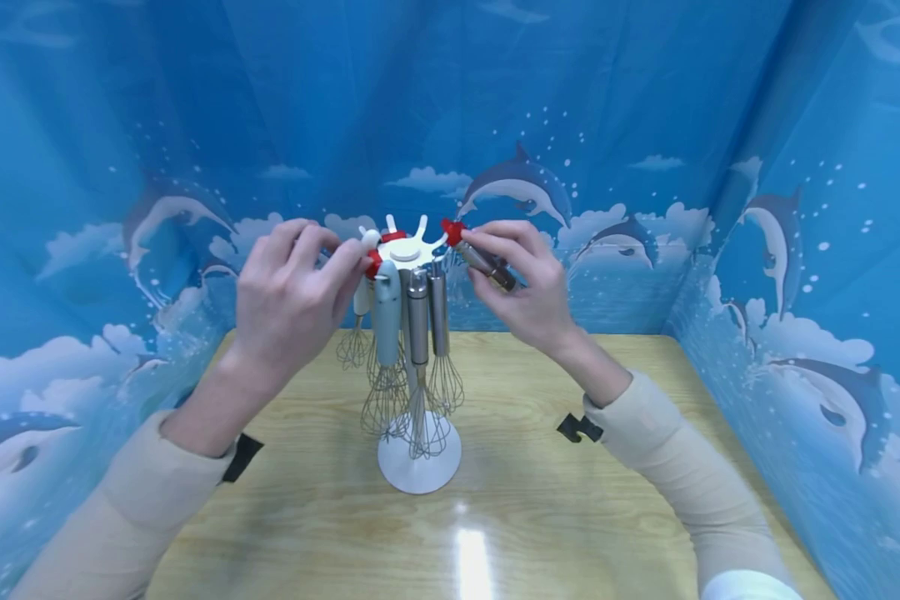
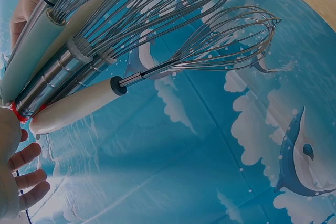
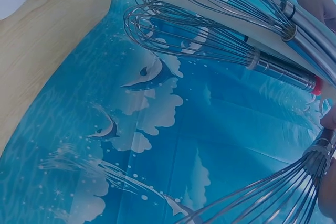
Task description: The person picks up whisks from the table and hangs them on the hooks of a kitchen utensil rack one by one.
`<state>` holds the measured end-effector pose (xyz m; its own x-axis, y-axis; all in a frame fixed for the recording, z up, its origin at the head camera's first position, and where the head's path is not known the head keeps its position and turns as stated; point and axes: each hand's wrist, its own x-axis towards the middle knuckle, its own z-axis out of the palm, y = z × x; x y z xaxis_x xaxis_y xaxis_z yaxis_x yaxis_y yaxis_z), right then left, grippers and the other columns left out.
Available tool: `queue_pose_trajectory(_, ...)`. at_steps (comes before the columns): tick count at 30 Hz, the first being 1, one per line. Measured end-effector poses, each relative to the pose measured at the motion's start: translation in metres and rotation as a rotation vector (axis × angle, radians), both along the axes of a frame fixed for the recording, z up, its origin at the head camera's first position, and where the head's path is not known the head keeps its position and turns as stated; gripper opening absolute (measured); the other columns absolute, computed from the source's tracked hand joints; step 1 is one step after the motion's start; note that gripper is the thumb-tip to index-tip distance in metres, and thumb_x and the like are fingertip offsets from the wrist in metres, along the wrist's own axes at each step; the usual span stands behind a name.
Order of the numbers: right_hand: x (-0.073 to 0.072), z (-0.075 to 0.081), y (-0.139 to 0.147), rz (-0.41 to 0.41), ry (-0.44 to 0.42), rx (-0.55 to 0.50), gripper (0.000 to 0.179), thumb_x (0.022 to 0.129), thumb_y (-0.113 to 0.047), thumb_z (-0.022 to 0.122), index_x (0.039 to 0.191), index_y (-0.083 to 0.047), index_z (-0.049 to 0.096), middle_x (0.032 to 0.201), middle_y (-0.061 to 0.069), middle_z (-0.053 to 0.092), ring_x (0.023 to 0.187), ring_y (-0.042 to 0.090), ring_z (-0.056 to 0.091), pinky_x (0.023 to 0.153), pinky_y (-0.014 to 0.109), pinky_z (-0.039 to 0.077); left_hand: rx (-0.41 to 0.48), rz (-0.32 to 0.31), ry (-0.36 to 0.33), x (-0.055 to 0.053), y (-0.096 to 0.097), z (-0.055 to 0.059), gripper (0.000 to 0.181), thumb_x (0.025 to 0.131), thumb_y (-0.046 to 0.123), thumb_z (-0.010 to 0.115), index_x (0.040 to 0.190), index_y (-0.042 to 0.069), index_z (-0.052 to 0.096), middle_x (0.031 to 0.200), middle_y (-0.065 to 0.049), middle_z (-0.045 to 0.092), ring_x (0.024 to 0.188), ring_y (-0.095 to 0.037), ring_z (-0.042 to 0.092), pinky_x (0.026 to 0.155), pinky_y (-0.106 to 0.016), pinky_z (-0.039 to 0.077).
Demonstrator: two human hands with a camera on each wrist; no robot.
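A white stand (image 1: 412,250) with hooked arms holds several whisks hanging around its post. My left hand (image 1: 285,283) is at the left of its top, thumb and index finger pinching at the red end (image 1: 373,264) of a hanging whisk; the other fingers (image 2: 31,179) spread loosely in the left wrist view. To the right, my right hand (image 1: 528,279) grips a steel-handled whisk (image 1: 487,265) near its red end, which is right at a hook tip. Its wires (image 3: 273,198) fan out at lower right in the right wrist view. A pale blue-handled whisk (image 1: 387,321) hangs in front.
The stand's round white base (image 1: 420,467) rests on a wood-grain table (image 1: 540,508). Black tape pieces (image 1: 579,428) lie on the tabletop by each forearm. Blue dolphin-print curtains (image 1: 615,100) enclose the back and sides.
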<state>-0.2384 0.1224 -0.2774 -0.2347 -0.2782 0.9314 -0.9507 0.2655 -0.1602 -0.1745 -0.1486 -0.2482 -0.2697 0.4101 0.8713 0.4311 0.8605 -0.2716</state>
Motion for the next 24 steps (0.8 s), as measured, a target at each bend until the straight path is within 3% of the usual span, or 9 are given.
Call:
queue_pose_trajectory(13, 0.000, -0.011, -0.005, 0.035, -0.022, 0.005, 0.036, 0.086, 0.008, 0.074, 0.122, 0.005, 0.072, 0.118, 0.024, 0.066, 0.106, 0.034, 0.064, 0.091, 0.021, 0.054, -0.001, 0.002, 0.008, 0.000, 0.000, 0.001, 0.014, 0.103, 0.020, 0.067, 0.106, 0.007, 0.075, 0.093, -0.020, 0.074, 0.094, -0.040, 0.069, 0.073, -0.050, 0.061)
queue_pose_trajectory(24, 0.004, -0.018, -0.012, 0.047, -0.047, -0.016, 0.037, 0.086, 0.006, 0.075, 0.123, 0.006, 0.071, 0.119, 0.025, 0.066, 0.107, 0.036, 0.065, 0.094, 0.026, 0.057, 0.010, -0.009, -0.004, 0.000, 0.000, 0.000, 0.014, 0.102, 0.019, 0.068, 0.109, 0.008, 0.075, 0.093, -0.020, 0.073, 0.094, -0.040, 0.068, 0.073, -0.051, 0.061)
